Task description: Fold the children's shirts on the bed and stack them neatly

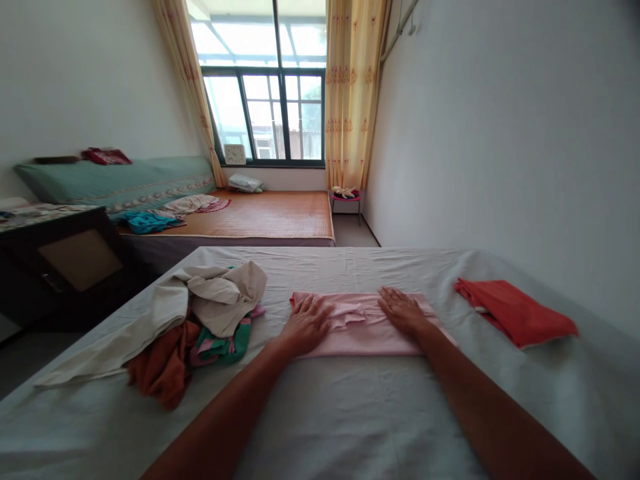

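Note:
A pink garment (367, 340) lies folded into a wide flat strip on the white sheet, with a small ruffled patch near its middle. My left hand (309, 323) rests flat on its left part, fingers stretched out. On the right part lies my right hand (401, 310), palm down and fingers extended. Both hands press on the cloth without gripping it. The garment's exact kind cannot be made out.
A loose heap holds a cream garment (225, 300), a rust-brown cloth (163, 363) and a green-and-pink cloth (233, 343). On the right lies a folded red garment (517, 310). Beyond the white-sheeted surface (350, 413) stand a bed (270, 213), a dark cabinet (30, 260) and a stool (346, 197).

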Available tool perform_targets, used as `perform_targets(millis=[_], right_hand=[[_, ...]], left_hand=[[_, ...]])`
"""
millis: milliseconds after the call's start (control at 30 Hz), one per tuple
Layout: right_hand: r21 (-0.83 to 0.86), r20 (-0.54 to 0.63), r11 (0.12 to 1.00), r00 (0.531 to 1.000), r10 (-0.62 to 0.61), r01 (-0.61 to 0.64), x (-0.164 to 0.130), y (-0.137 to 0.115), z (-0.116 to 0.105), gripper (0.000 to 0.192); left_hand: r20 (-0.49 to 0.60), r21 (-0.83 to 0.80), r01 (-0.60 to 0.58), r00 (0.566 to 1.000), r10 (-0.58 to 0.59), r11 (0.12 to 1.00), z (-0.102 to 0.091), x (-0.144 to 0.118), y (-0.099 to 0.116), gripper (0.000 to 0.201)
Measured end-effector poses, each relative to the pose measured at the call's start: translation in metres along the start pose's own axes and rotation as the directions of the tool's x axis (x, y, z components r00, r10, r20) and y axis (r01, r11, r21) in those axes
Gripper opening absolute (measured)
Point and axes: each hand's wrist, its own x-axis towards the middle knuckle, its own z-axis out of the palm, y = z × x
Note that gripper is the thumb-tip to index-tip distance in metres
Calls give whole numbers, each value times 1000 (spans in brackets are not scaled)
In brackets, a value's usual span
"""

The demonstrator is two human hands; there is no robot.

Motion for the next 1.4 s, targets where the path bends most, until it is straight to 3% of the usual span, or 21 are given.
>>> perform_targets(millis=[333, 633, 833, 933, 1033, 1233, 1400], right_hand=[[-40, -32, 972, 973, 229, -230, -27, 56, 8, 58], [-17, -109, 961, 956, 272, -275, -41, 58, 8, 56], [36, -174, 954, 938, 299, -297, -44, 59, 8, 52], [78, -228, 928, 900, 372, -364, -49, 64, 3, 52], [118, -278, 894, 850, 447, -431, -57, 71, -7, 53], [140, -89, 870, 869, 487, -473, -68, 75, -27, 59], [151, -84, 907, 909, 408, -393, -67, 62, -32, 46]], left_hand=[[33, 14, 32, 999, -33, 999, 6, -1, -4, 50], [186, 52, 38, 981, -47, 998, -6, -1, 2, 55], [201, 153, -27, 980, -4, 988, -23, 11, 25, 50], [214, 80, -111, 973, 92, 991, -21, 12, 44, 50], [187, 6, -111, 976, 108, 994, -11, 4, 56, 53], [112, -28, -101, 988, 104, 994, -2, -7, 55, 50], [83, -44, -110, 990, 113, 993, -6, -9, 55, 49]])
